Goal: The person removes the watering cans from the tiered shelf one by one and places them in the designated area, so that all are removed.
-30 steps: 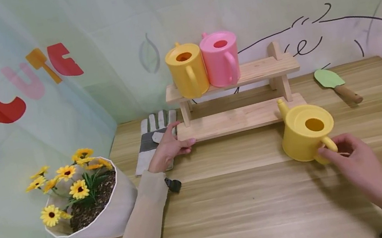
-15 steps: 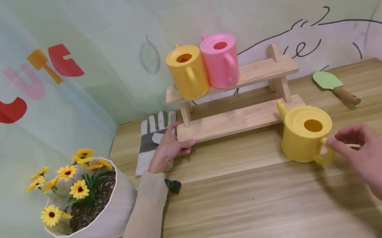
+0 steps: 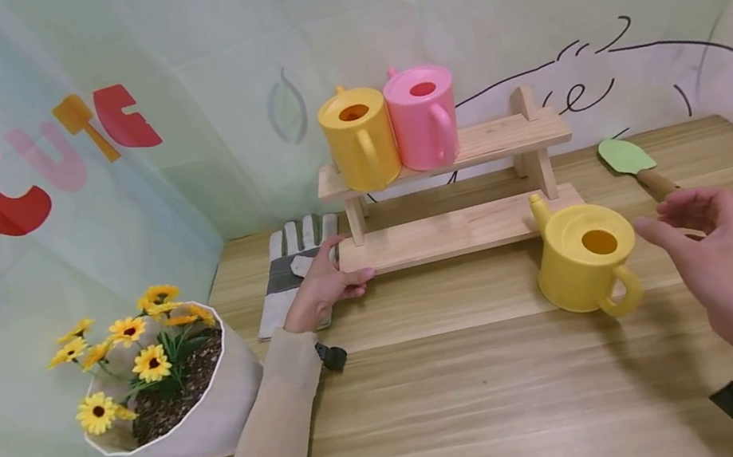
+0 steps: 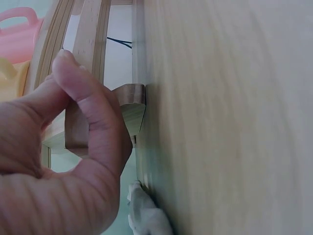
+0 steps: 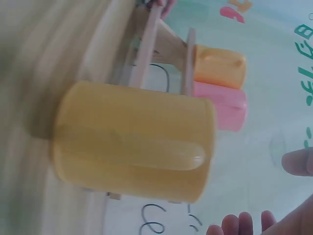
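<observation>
A two-tier wooden shelf (image 3: 462, 231) stands against the backdrop. My left hand (image 3: 321, 284) grips the left end of its lower board, thumb at the front edge; the left wrist view shows the fingers (image 4: 105, 127) curled round that end. On the upper board sit a yellow watering can (image 3: 361, 140) and a pink watering can (image 3: 425, 122), side by side. Another yellow watering can (image 3: 583, 261) stands upright on the table before the shelf's right end, handle toward me. To its right my right hand (image 3: 725, 265) is apart from it, fingers loosely bent, holding nothing.
A white pot (image 3: 222, 406) of yellow flowers stands at the left. A work glove (image 3: 282, 291) lies beside the shelf's left end. Behind my right hand lies a trowel with a green blade (image 3: 627, 154) and wooden handle, partly hidden by the fingers.
My right hand has let go of the front yellow watering can's handle and moved away to the right and slightly up. The can stays put. My left hand still holds the shelf.
</observation>
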The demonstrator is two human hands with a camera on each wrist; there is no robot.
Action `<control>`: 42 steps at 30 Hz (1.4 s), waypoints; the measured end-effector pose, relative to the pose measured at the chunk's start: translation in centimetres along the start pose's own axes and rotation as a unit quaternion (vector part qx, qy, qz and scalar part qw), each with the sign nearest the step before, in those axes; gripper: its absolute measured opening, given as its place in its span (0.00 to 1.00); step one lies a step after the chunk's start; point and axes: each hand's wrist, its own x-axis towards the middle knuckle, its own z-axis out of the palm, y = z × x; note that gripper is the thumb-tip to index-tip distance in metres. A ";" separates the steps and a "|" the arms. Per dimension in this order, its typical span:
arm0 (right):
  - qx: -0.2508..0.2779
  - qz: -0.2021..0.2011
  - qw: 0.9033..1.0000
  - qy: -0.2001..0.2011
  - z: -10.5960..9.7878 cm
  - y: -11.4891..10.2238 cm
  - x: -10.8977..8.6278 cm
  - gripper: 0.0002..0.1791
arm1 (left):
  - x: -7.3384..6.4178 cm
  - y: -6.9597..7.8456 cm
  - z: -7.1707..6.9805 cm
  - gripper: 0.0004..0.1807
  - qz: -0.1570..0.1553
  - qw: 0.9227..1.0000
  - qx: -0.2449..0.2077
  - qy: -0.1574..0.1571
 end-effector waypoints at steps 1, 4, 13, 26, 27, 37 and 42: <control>0.001 -0.003 1.000 0.000 0.0 -0.3 0.1 0.17 | 0.0 0.0 0.0 0.55 0.000 1.000 0.000 -0.001; 0.008 -0.015 1.000 -0.002 0.1 -1.0 0.5 0.17 | 0.0 0.0 0.0 0.55 -0.001 1.000 0.003 -0.002; 0.006 -0.058 0.998 -0.033 1.2 -3.6 1.4 0.19 | -0.2 0.2 -0.1 0.55 -0.004 1.000 0.009 -0.004; -0.023 -0.091 0.992 -0.085 4.0 -6.7 2.7 0.24 | -0.1 0.2 -0.1 0.55 -0.004 1.000 0.012 -0.003; -0.029 -0.089 0.991 -0.092 4.2 -7.0 2.8 0.26 | -0.1 0.2 -0.1 0.55 -0.004 1.000 0.012 -0.003; -0.055 -0.110 0.984 -0.127 6.4 -8.9 3.2 0.37 | -0.1 0.2 -0.1 0.55 -0.007 1.000 0.010 -0.007; -0.064 -0.121 0.981 -0.137 7.5 -9.8 3.6 0.38 | -0.1 0.2 -0.1 0.56 -0.009 1.000 0.007 -0.008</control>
